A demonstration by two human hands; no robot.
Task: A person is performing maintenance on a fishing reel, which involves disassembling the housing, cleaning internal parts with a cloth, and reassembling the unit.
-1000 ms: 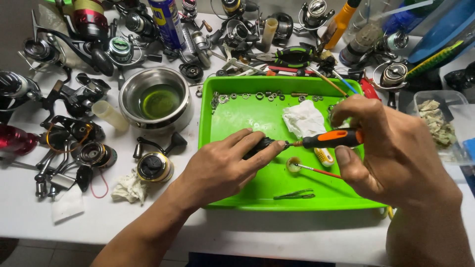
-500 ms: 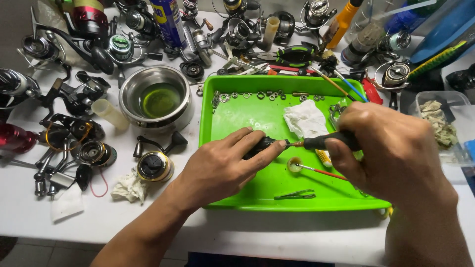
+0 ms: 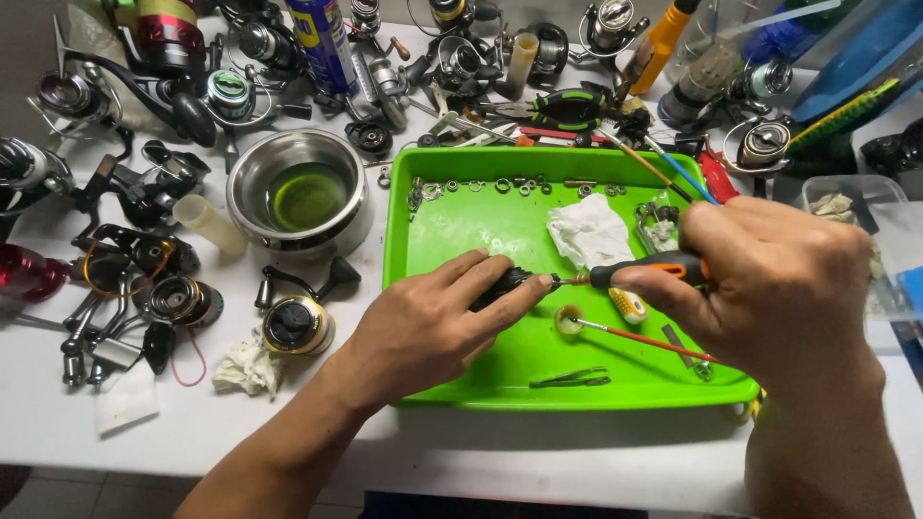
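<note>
Reel part (image 3: 500, 284) sits pinned over the green tray (image 3: 481, 216) by left hand (image 3: 423, 327); right hand (image 3: 769, 279) clenches screwdriver (image 3: 639, 274), tip at the part. Risk: tip slips, jabs fingers (thin hold), screw drops among washers (image 3: 500, 185).

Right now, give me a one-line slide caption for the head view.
Left hand steadies a small black part over a green tray while right hand applies an orange-handled screwdriver.

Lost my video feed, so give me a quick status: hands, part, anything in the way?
Left hand pins small black part in green tray. Right hand holds screwdriver, tip at part. Brush and white tissue lie close by.
</note>
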